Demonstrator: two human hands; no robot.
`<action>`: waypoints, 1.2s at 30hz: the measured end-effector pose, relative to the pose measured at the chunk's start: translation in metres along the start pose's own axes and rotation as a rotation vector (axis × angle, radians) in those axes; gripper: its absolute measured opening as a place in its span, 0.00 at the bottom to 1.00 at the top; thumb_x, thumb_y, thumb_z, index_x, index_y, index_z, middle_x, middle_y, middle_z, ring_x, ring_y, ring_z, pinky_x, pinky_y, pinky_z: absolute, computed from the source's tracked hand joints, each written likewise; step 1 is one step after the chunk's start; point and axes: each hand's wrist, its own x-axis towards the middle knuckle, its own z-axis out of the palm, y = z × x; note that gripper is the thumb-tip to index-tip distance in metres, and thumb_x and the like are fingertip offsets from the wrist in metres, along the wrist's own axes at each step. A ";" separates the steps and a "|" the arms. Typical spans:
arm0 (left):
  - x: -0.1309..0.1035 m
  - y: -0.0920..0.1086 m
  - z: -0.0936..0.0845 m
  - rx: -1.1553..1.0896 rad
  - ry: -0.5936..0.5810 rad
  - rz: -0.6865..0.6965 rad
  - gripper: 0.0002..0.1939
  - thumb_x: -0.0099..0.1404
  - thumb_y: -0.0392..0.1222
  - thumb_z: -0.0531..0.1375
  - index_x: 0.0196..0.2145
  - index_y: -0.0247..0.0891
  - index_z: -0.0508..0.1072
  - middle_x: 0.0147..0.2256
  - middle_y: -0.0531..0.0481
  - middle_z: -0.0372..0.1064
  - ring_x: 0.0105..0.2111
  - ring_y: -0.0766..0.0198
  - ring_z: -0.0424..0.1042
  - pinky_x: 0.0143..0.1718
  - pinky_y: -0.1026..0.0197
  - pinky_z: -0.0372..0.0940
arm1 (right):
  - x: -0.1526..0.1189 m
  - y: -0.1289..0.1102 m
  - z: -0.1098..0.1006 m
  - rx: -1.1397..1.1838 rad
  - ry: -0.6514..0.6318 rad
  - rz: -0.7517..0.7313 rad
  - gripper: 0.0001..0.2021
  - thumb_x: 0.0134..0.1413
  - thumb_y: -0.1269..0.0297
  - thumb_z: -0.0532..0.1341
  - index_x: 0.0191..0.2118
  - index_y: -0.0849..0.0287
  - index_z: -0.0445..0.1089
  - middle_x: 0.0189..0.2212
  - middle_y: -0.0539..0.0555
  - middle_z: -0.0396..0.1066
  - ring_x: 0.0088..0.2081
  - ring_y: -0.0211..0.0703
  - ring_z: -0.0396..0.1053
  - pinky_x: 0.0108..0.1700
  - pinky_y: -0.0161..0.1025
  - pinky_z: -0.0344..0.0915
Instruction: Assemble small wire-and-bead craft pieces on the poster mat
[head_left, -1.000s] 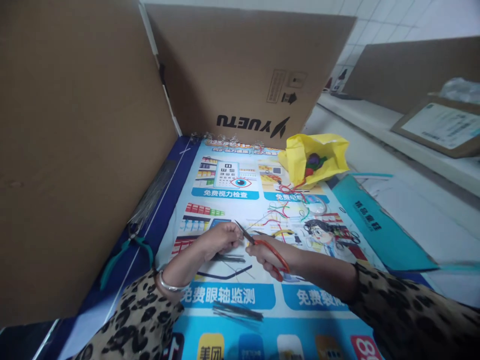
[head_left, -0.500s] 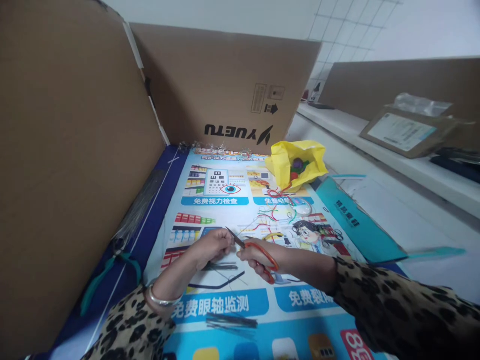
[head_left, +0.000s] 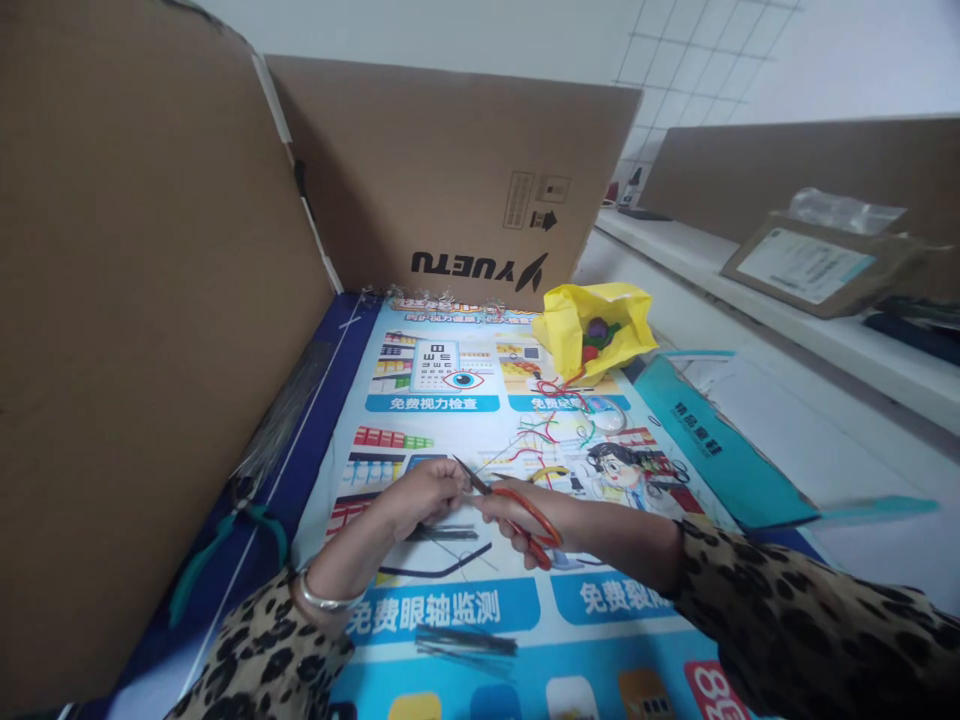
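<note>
My right hand (head_left: 517,510) is closed round orange-handled scissors (head_left: 534,515), with the blades apart and pointing toward my left hand. The fingers of my left hand (head_left: 431,495) are pinched together close to the blade tips. A thin strand (head_left: 495,456) runs up and to the right from near those fingertips; whether it is wire or thread I cannot tell. Beneath my left hand lies a small bunch of dark thin wires (head_left: 442,533). Another bunch of cut wires (head_left: 466,642) rests nearer to me on the printed mat (head_left: 517,700).
Teal-handled pliers (head_left: 240,510) and long wires (head_left: 289,410) lie at the left, beside a cardboard wall (head_left: 127,300). A yellow bag (head_left: 562,320) holding coloured balls stands at the back right. Coloured threads (head_left: 544,430) lie before it. A teal box panel (head_left: 697,430) is at the right.
Both hands stay almost in place. The scissors are still beside the left fingertips, their blades apart; the whole view has shifted very slightly.
</note>
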 end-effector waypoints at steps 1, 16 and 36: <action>0.000 0.000 0.000 0.000 -0.003 0.004 0.07 0.51 0.41 0.56 0.25 0.35 0.62 0.17 0.58 0.59 0.11 0.78 0.46 0.11 0.70 0.38 | 0.000 0.001 0.000 -0.016 -0.001 -0.006 0.16 0.56 0.51 0.50 0.32 0.60 0.59 0.15 0.41 0.56 0.09 0.29 0.54 0.11 0.29 0.56; -0.001 -0.002 -0.002 -0.067 -0.011 -0.006 0.04 0.50 0.38 0.56 0.25 0.35 0.64 0.18 0.57 0.59 0.12 0.78 0.47 0.12 0.70 0.38 | -0.005 0.006 -0.006 -0.040 -0.081 -0.087 0.23 0.51 0.41 0.52 0.29 0.60 0.58 0.15 0.42 0.57 0.12 0.31 0.60 0.21 0.35 0.67; 0.002 -0.005 -0.006 -0.044 -0.030 0.008 0.08 0.52 0.43 0.58 0.27 0.34 0.66 0.18 0.58 0.58 0.11 0.78 0.46 0.12 0.69 0.37 | 0.016 0.017 -0.007 0.015 -0.076 -0.089 0.16 0.55 0.50 0.51 0.28 0.59 0.57 0.12 0.41 0.55 0.09 0.31 0.56 0.10 0.28 0.54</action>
